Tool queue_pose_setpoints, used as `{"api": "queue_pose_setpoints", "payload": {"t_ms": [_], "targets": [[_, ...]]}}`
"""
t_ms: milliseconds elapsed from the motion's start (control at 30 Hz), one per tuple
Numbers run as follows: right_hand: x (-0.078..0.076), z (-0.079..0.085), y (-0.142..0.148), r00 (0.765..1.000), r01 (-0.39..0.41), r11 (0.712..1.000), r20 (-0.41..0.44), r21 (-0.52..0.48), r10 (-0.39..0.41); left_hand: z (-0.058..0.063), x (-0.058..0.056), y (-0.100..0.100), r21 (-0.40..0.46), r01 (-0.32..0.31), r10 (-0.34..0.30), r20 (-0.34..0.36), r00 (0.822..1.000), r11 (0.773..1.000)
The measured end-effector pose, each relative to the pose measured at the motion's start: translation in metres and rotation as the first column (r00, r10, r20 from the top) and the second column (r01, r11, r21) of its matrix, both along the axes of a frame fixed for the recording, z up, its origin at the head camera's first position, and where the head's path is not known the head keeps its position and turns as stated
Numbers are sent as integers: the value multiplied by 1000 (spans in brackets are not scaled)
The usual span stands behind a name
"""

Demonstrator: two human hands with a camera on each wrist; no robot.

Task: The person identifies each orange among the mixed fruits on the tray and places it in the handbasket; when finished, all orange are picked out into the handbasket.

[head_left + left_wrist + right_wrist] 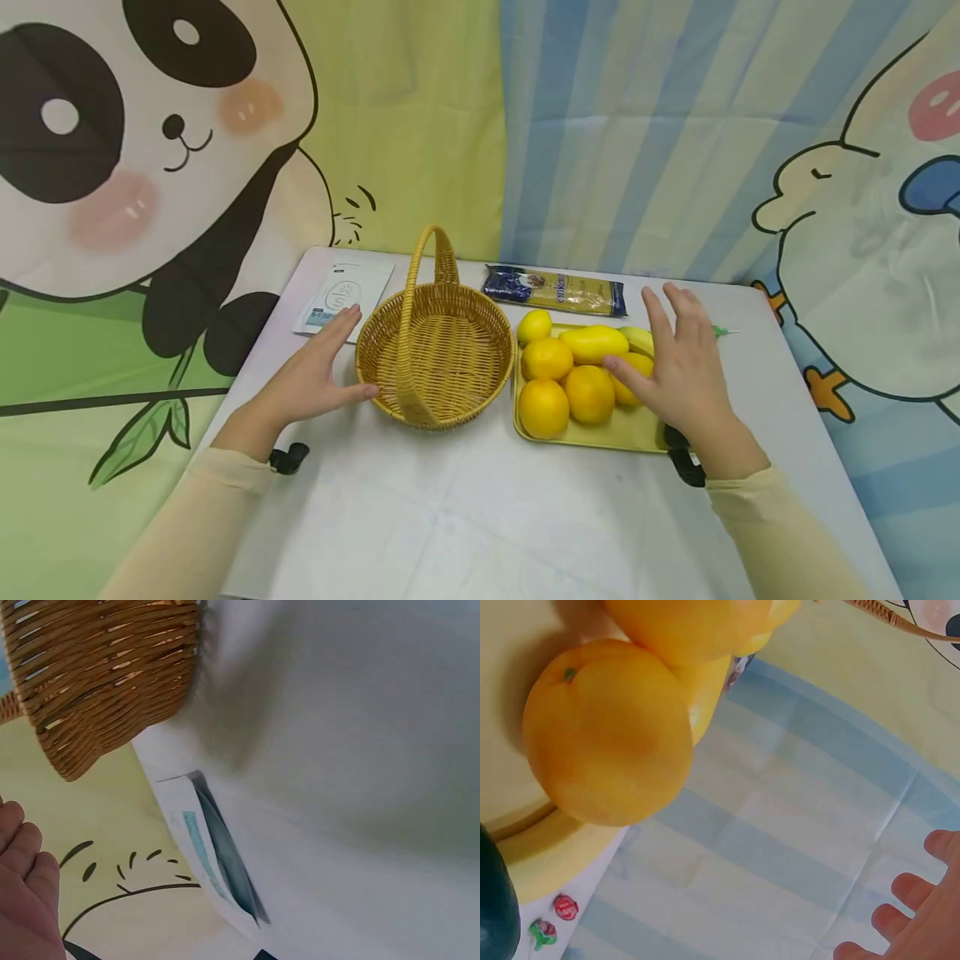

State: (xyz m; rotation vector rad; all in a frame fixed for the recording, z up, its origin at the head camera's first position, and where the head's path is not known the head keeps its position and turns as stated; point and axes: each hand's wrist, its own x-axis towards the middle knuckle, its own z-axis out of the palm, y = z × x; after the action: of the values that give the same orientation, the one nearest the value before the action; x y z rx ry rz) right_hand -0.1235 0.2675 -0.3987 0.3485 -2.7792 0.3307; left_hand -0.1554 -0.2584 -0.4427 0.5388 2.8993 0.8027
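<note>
A round wicker basket (457,358) with a tall arched handle stands upright with nothing in it. My left hand (307,387) is at its left side, fingers extended and thumb spread, the thumb tip overlapping the rim in the head view. In the left wrist view its fingers (22,855) hold nothing. Over the right part of a gold tray (630,435), my right hand (686,371) is spread and holds nothing. The tray bears several oranges (543,408), a lemon (535,326), a longer yellow fruit (594,343) and a banana (570,851), partly hidden by the right hand.
A white pouch (345,296) lies behind the left hand. Behind the tray is a blue-and-yellow packet (555,290). The right wrist view shows a dark green rounded thing (495,900) and small wrapped candies (566,907). Printed curtains (622,142) hang behind the white table (465,517).
</note>
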Motion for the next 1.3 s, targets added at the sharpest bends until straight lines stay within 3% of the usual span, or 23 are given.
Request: {"api": "queue_pose_setpoints", "payload": {"t_ms": [267, 567, 967, 1300], "targets": [[7, -2, -13, 998, -53, 996, -45, -67, 50, -10, 3, -3, -27, -8, 9, 40, 999, 1000], [13, -15, -30, 990, -124, 980, -90, -158, 111, -21, 2, -7, -46, -41, 43, 63, 997, 998], [21, -37, -52, 986, -164, 964, -53, -208, 157, -30, 1, -9, -26, -54, 56, 89, 994, 998], [29, -53, -70, 981, -178, 959, 31, -220, 189, -35, 2, -8, 0, -75, 75, 88, 993, 997]]}}
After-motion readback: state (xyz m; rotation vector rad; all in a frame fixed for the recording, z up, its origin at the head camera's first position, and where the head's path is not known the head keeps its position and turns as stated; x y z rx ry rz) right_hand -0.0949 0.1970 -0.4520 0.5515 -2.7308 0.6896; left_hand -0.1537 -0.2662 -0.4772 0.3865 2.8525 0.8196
